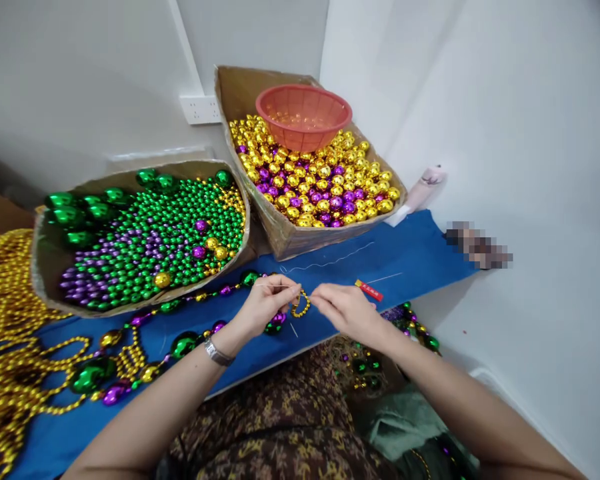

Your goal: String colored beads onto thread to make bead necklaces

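Observation:
A small loop of gold beads [301, 307] hangs between my two hands, above the blue cloth. My left hand [266, 305] is closed in a pinch at the loop's top left, and a fine pale thread runs across its fingers. From the right, my right hand [349, 312] pinches at the loop's other side; the exact grip is hidden behind the fingers. Below my left hand lies part of a bead garland [185, 345] with large green, purple and gold balls. A short white stick-like piece [294, 330] rests on the cloth close by.
A carton of green and purple beads [145, 250] stands at the left. Behind it, another carton of gold and purple balls [325, 177] carries a red plastic basket [304, 137]. Gold bead strands [5, 287] pile up far left. A red-labelled item [369, 291] lies right.

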### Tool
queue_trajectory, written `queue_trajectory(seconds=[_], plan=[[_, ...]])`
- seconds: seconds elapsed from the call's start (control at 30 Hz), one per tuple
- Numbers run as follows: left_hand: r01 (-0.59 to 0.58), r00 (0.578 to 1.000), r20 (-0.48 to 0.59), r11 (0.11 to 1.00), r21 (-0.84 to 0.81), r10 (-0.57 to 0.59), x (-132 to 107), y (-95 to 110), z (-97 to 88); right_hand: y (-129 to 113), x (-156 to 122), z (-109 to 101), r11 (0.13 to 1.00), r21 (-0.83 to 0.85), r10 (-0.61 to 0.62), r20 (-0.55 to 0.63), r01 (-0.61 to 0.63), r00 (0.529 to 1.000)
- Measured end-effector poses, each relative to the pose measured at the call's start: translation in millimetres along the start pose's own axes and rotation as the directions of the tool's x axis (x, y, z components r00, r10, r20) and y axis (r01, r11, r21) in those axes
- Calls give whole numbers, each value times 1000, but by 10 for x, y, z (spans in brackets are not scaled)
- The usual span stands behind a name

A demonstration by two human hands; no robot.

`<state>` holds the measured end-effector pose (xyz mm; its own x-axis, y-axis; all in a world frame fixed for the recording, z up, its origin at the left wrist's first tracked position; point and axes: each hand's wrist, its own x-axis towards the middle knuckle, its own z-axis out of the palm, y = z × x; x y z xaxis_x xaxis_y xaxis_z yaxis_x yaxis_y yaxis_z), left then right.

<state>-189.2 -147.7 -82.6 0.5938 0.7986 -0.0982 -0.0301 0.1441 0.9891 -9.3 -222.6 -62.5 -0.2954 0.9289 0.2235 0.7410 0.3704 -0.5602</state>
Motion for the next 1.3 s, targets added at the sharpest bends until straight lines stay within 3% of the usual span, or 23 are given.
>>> queue_trajectory(seconds=[0.07,0.17,0.27,0.33,0.4,0.5,0.53,0.6,0.67,0.73,0.8,0.87,0.93,1.0,1.1,1.17,1.23,1.27,1.3], plan=[[1,1000,-2,1000,29,-1,-8,12,-12,-25,-73,77,999,-26,-41,-19,40,999],[-48,999,17,993,104,46,-40,36,-24,-21,-72,69,996,27,-83,66,81,994],[-219,976,68,937,273,208,-86,93,-43,50,30,22,974,222,39,-4,-37,999],[-399,916,149,817,417,371,-103,144,-66,108,119,37,886,438,165,13,-154,986],[-575,811,266,622,531,522,-96,186,-99,157,193,97,710,652,206,170,-266,964],[-717,640,407,316,621,652,-63,205,-157,210,251,212,434,796,103,421,-421,901],[-731,603,435,247,636,669,-54,201,-174,224,258,241,381,800,60,478,-463,876],[-738,577,472,178,651,666,-53,189,-198,247,264,266,346,794,-1,534,-501,846],[-732,589,487,171,659,645,-71,175,-206,256,270,242,402,789,-25,516,-464,856],[-707,626,461,210,675,629,-94,162,-198,240,273,183,570,739,3,435,-359,900],[-638,713,368,333,695,597,-105,144,-177,188,256,122,823,531,76,249,-202,965],[-500,841,216,561,660,496,-95,118,-153,98,203,96,985,144,95,16,-97,995],[-311,945,81,794,522,316,-72,89,-134,-13,116,110,979,-199,31,-81,-47,996],[-167,985,30,919,357,168,-60,69,-123,-116,27,128,938,-346,-23,-7,20,1000],[-188,982,42,928,321,185,-92,86,-111,-180,-24,70,976,-189,-90,127,113,988],[-323,945,98,847,423,312,-137,131,-101,-138,26,-9,998,-22,-52,-10,51,999],[-472,877,191,714,518,441,-173,193,-92,-44,120,-46,991,129,67,-210,-41,975],[-538,836,241,645,543,493,-182,223,-90,13,169,-30,970,230,134,-239,-78,962],[-595,793,288,580,556,537,-183,249,-90,70,211,10,926,364,181,-182,-105,967]])
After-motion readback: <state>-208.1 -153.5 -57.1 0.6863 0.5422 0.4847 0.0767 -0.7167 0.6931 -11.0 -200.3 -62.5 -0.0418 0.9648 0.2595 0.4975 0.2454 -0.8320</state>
